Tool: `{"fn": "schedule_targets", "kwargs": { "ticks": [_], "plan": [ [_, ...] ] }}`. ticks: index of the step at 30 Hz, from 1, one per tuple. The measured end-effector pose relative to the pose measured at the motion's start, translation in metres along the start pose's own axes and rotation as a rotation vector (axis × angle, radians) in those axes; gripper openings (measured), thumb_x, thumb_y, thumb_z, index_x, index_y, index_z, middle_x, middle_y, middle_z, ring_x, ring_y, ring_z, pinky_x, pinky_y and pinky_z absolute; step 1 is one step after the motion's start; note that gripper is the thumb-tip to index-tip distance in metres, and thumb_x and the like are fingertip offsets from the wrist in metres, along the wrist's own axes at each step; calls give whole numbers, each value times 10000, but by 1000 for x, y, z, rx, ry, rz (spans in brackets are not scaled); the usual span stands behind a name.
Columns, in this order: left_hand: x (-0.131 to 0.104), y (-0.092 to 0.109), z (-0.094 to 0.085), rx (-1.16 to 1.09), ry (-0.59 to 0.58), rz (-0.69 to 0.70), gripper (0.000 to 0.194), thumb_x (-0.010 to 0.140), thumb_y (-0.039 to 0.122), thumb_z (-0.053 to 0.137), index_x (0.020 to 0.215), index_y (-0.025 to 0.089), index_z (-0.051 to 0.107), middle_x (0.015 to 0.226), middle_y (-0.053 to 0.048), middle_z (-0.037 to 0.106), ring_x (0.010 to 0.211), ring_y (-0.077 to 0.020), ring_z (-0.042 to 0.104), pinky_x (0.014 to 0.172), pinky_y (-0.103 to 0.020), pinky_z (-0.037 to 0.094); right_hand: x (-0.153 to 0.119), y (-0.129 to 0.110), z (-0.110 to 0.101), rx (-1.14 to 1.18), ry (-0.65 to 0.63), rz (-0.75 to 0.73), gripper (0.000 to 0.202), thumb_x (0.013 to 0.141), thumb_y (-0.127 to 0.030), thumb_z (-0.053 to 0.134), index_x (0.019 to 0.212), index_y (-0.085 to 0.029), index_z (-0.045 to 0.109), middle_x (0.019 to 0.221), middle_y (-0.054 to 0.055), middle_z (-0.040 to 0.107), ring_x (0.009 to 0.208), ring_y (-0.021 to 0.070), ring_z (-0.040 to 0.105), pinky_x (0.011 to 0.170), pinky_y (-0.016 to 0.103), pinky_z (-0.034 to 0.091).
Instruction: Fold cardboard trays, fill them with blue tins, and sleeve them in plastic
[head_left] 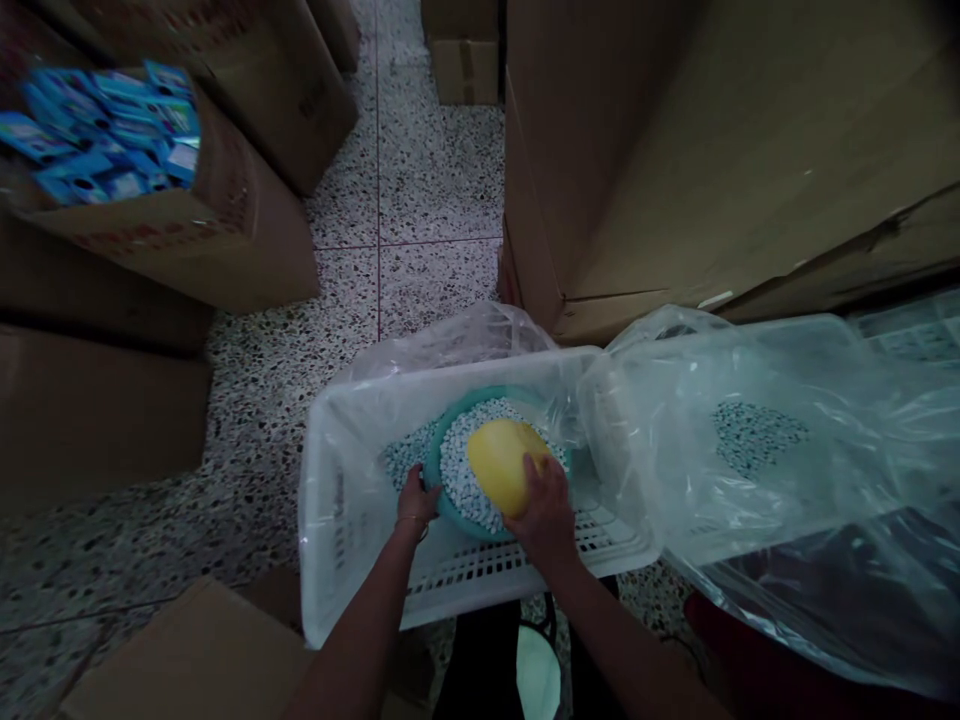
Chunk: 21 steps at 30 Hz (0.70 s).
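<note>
A round green basin (433, 450) full of small white pellets (461, 480) sits inside a white plastic crate (322, 500). My left hand (416, 503) is at the basin's left side, thumb over the rim and fingers outside it. In my right hand (546, 510) is a yellow bowl (496, 465), tilted above the pellets with its rounded outside facing up. My fingers wrap its right edge, and its inside is hidden. More pellets (409, 455) lie in the crate, left of the basin.
A second crate (787, 335), lined with clear plastic (675, 400), holds some pellets to the right. Large cardboard boxes (600, 180) stand beyond the crates. At the left, an open carton (255, 230) is filled with blue packets (112, 130). Between them runs speckled floor (420, 200).
</note>
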<state>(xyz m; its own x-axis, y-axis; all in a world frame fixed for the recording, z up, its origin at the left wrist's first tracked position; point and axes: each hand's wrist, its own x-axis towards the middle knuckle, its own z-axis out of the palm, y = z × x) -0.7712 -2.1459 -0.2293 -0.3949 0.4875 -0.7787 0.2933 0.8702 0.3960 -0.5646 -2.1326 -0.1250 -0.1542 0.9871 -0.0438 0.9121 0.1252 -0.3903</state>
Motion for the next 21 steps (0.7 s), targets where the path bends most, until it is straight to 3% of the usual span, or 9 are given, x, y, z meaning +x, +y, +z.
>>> {"fn": "schedule_targets", "kwargs": {
  "ticks": [3,6,9,13,17,21],
  "plan": [
    [1,1,0,3,0,-10,588,706,218,546,1237,230,295,975,-65,563,538,-95,556,397,-191,455,-7,-1,2,-20,-22,-151,703,633,-253,627,1278,-199,352,1334,152,270,1245,349,203,940,497,314],
    [1,2,-1,10,-9,-9,611,698,222,552,1246,213,284,960,-79,565,541,-105,554,386,-196,455,-12,1,4,-8,-54,-253,551,713,-184,547,1237,-286,409,1313,99,350,1257,319,221,944,533,293],
    [2,1,0,13,-13,9,626,697,242,549,1255,202,269,967,-93,560,543,-112,555,381,-213,464,-13,3,4,45,-105,-248,445,777,-152,467,1178,-346,462,1265,56,435,1249,276,270,958,547,271],
    [5,-3,2,17,-15,25,641,687,251,552,1256,201,262,1003,-106,555,554,-116,563,386,-217,472,-7,3,-5,116,-115,-240,365,784,-173,460,1105,-335,523,1232,39,465,1243,252,289,986,532,255],
    [5,-3,1,24,-29,51,621,691,259,547,1246,203,275,967,-92,581,572,-120,577,400,-201,469,-10,4,-46,94,60,-249,471,694,-278,579,1151,-292,462,1300,72,335,1246,290,259,960,491,329],
    [2,1,-2,44,-39,100,592,693,254,543,1227,180,299,943,-89,601,534,-117,575,398,-212,469,-27,27,-125,17,376,-66,872,584,-402,675,1308,-261,211,1315,126,266,1211,317,294,926,499,351]
  ]
}}
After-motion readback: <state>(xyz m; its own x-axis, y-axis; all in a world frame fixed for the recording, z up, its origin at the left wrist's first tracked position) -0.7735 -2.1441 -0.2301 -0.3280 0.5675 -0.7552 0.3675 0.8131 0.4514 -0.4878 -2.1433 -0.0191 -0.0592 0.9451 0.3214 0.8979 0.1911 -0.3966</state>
